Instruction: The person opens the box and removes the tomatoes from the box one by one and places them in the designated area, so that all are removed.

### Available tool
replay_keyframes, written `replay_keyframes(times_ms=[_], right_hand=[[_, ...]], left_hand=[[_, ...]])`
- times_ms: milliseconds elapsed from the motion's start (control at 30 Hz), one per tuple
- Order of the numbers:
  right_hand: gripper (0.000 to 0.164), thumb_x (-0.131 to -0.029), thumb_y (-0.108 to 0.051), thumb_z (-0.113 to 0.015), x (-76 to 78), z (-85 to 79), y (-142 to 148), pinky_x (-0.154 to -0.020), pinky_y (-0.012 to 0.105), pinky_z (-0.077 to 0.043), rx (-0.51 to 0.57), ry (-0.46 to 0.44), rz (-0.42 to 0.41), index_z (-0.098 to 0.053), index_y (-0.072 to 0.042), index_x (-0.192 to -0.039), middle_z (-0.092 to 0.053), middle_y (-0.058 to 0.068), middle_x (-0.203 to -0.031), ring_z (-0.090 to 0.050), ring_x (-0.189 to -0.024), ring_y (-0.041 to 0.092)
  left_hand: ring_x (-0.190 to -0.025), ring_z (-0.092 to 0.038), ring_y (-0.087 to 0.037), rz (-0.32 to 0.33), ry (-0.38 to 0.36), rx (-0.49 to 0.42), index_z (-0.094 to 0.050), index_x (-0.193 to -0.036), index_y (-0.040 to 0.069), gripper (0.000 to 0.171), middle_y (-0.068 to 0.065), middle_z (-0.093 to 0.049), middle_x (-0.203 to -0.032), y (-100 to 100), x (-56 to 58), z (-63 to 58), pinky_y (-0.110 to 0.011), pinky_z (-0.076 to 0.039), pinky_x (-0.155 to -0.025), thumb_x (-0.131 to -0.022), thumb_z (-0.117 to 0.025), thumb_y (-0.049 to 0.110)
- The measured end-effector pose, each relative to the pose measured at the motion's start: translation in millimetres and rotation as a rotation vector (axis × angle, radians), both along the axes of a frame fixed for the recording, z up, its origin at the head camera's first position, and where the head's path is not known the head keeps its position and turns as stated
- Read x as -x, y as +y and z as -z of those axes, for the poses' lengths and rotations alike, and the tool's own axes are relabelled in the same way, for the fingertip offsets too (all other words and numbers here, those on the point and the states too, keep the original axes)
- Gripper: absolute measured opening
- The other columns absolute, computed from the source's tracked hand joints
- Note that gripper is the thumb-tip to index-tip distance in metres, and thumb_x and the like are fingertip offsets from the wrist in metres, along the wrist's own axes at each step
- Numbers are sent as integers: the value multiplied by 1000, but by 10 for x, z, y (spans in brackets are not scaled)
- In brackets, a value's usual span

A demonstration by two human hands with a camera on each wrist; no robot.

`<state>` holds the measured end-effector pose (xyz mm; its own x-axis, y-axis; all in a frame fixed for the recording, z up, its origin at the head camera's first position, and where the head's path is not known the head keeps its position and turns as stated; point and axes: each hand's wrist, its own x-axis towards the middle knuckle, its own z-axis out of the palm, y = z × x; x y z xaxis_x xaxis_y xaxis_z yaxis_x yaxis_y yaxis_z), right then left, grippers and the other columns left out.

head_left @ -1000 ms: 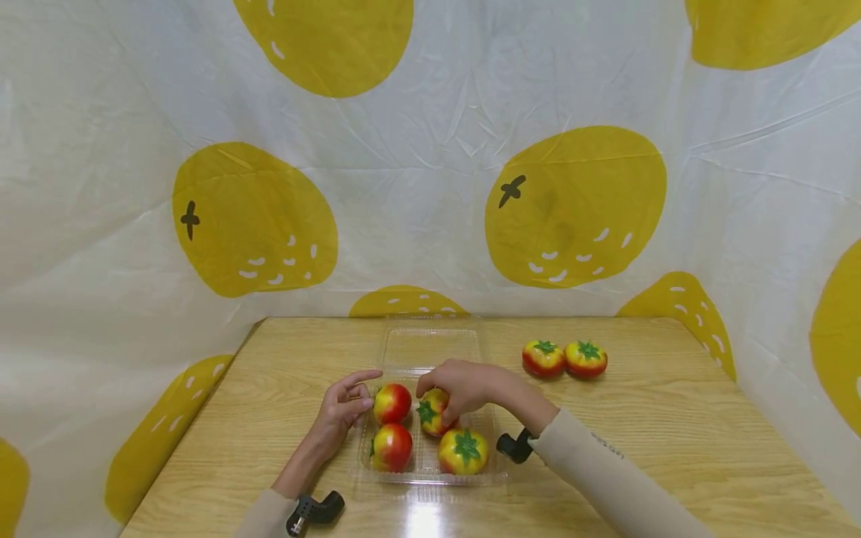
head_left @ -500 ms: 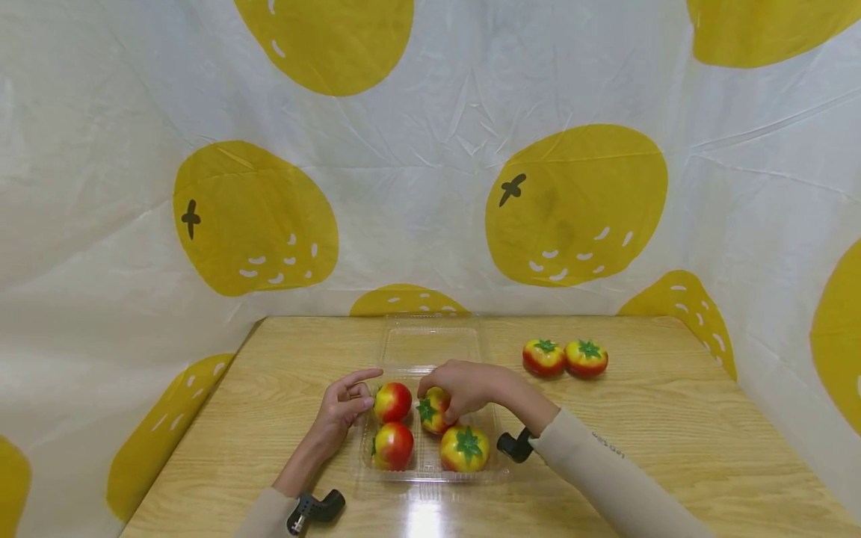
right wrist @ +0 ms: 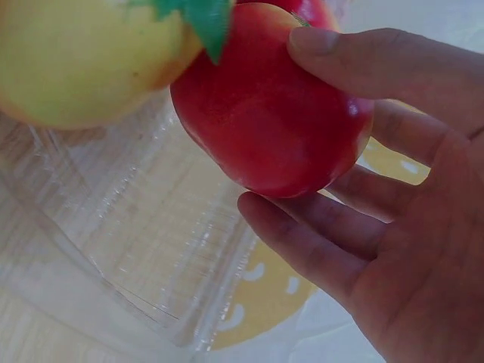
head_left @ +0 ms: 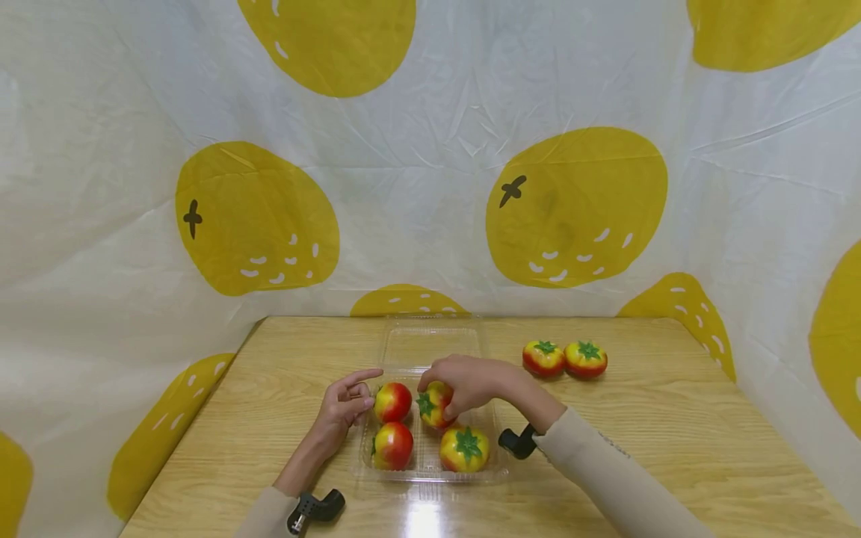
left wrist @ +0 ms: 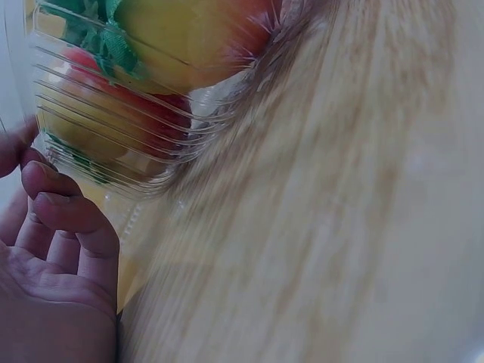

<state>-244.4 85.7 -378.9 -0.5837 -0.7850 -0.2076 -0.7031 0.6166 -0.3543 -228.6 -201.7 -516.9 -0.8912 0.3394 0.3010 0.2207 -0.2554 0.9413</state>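
Observation:
A clear plastic clamshell container (head_left: 428, 469) lies with its lid (head_left: 433, 345) folded back on the table. On its left side sit two red and yellow tomatoes (head_left: 393, 402), and another tomato (head_left: 465, 449) with its green calyx up is at the front right. My left hand (head_left: 339, 411) pinches the container's left rim between thumb and fingers. In the back right part, my right hand (head_left: 467, 382) grips a tomato (right wrist: 276, 106), thumb on one side and fingers on the other. Its calyx faces left in the head view, and its red side shows in the right wrist view.
Two more tomatoes (head_left: 543, 359) stand side by side at the back right of the wooden table (head_left: 646, 426). A white curtain (head_left: 417, 217) printed with yellow fruit hangs behind and around the table.
My right hand and the tomato in it have shifted very slightly toward the back of the container. The left hand stays in place at the rim.

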Motion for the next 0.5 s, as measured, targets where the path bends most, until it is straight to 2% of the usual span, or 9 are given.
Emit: replay_keyframes(times_ms=[233,500], right_hand=[[47,-85,-18,-82,-34,-79,74,-100,36,-53,42,-9,9,-69,-18,-130,-65,1,-127,-58,-107,13],[49,-87,-22,-81,-59,-154,204,-104,38,-53,95,8,5,-67,-17,-133,-63,1,-133,-59,-115,16]], left_hand=[[-55,-39,-12,-3,-12,7,-41,-142,-22,54,5,-56,-73,-3,3,4,-36,-23,-47,-92,-53,-10],[-55,-37,-17,-9,-19,4,-43,-142,-21,53,7,-58,-74,9,-1,-12,-32,-25,-46,-92,-54,-9]])
